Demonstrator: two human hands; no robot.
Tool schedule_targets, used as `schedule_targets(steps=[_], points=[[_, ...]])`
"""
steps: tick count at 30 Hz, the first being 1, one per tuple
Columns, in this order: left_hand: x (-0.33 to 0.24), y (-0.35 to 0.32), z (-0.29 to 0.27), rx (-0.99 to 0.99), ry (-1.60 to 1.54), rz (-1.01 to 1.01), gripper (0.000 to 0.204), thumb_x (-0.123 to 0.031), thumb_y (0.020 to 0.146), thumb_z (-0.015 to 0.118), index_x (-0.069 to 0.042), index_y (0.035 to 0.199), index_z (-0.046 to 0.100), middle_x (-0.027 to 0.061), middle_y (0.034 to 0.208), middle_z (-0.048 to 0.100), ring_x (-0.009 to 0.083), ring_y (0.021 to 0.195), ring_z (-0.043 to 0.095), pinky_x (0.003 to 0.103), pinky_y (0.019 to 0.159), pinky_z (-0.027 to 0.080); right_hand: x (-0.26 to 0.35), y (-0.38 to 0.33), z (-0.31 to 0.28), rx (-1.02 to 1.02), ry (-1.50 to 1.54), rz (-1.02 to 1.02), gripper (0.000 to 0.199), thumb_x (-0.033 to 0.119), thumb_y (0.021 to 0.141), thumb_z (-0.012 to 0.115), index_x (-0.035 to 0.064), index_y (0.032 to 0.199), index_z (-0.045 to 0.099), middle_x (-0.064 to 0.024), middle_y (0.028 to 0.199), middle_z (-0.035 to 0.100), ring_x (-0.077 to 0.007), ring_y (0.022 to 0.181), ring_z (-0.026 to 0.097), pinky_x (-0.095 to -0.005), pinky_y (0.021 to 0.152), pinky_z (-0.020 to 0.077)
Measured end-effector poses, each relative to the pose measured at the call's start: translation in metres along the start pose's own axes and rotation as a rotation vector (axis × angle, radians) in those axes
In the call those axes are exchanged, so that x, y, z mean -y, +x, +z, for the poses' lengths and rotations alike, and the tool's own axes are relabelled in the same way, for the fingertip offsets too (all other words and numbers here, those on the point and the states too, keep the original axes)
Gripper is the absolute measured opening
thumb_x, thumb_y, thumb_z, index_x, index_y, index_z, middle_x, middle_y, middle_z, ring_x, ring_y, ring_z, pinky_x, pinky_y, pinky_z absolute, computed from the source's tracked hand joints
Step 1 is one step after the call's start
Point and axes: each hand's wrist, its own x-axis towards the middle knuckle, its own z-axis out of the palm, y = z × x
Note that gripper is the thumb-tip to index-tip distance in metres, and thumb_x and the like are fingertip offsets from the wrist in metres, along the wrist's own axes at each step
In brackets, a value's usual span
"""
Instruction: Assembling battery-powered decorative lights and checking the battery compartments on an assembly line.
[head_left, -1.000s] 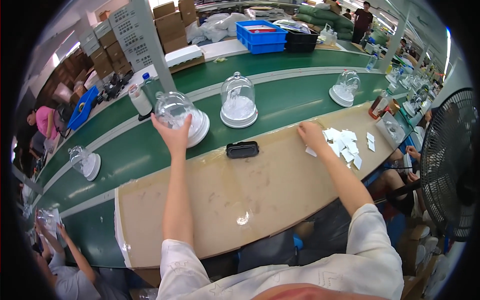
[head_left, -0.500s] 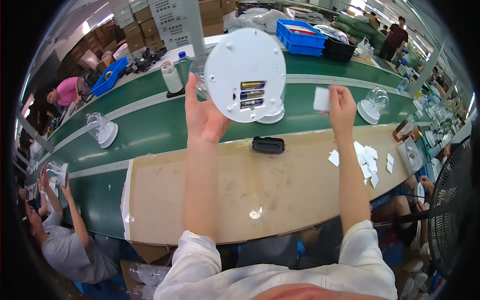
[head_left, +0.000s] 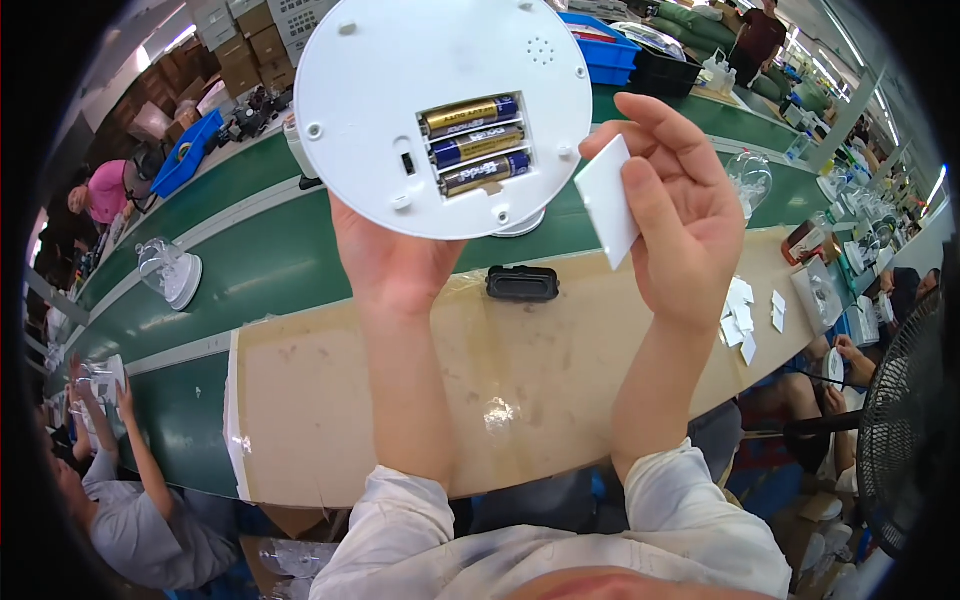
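My left hand (head_left: pixel 395 262) holds up a round white lamp base (head_left: pixel 360 90), its underside facing me. Several gold-and-dark batteries (head_left: pixel 478 146) lie side by side in its uncovered compartment, beside a small black switch (head_left: pixel 407 163). Close to the base's right edge, my right hand (head_left: pixel 685 210) pinches a white square battery cover (head_left: pixel 610 202) between thumb and fingers. The cover is tilted and apart from the compartment. Whatever sits on the far side of the base is hidden. More white covers (head_left: pixel 737 312) lie loose on the brown board to the right.
A black oblong case (head_left: pixel 523 284) lies on the cardboard-topped bench (head_left: pixel 350 400). Beyond runs a green conveyor (head_left: pixel 265 235) bearing clear-domed lamps (head_left: pixel 172 275). Blue bins (head_left: pixel 600 50) stand behind. A black fan (head_left: pixel 905 420) is at right. Co-workers sit on both sides.
The lamp base has come closer to me and appears larger. My right hand has moved left with the cover, from over the bench to beside the base.
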Motion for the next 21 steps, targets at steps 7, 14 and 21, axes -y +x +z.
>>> schedule_targets(steps=[7, 14, 21], points=[[-0.002, 0.006, -0.002, -0.123, 0.031, 0.015, 0.066, -0.047, 0.093, 0.053, -0.016, 0.147, 0.034, 0.0093, 0.152, 0.034, 0.0329, 0.138, 0.035, 0.054, 0.112, 0.032, -0.015, -0.007, -0.004, 0.019, -0.012, -0.227, 0.050, -0.015, 0.085, 0.056, -0.0100, 0.134, 0.045, -0.0163, 0.114, 0.058, -0.0147, 0.095, 0.060, -0.0238, 0.078, 0.0511], [0.010, 0.007, -0.012, -0.153, -0.103, -0.101, 0.077, -0.047, 0.087, 0.064, -0.011, 0.147, 0.032, 0.0119, 0.150, 0.035, 0.0329, 0.137, 0.035, 0.052, 0.112, 0.033, -0.024, -0.006, -0.020, -0.165, -0.129, -0.313, 0.043, -0.015, 0.081, 0.064, -0.0079, 0.123, 0.055, -0.0149, 0.112, 0.061, -0.0161, 0.092, 0.060, -0.0233, 0.079, 0.0493], [0.023, 0.004, 0.001, -0.253, -0.223, -0.155, 0.088, -0.050, 0.084, 0.068, 0.000, 0.145, 0.028, 0.0171, 0.148, 0.035, 0.0337, 0.136, 0.036, 0.051, 0.112, 0.032, -0.024, 0.001, -0.029, -0.130, -0.292, -0.637, 0.034, -0.017, 0.076, 0.068, -0.0045, 0.107, 0.061, -0.0142, 0.101, 0.062, -0.0195, 0.087, 0.060, -0.0275, 0.077, 0.0488]])
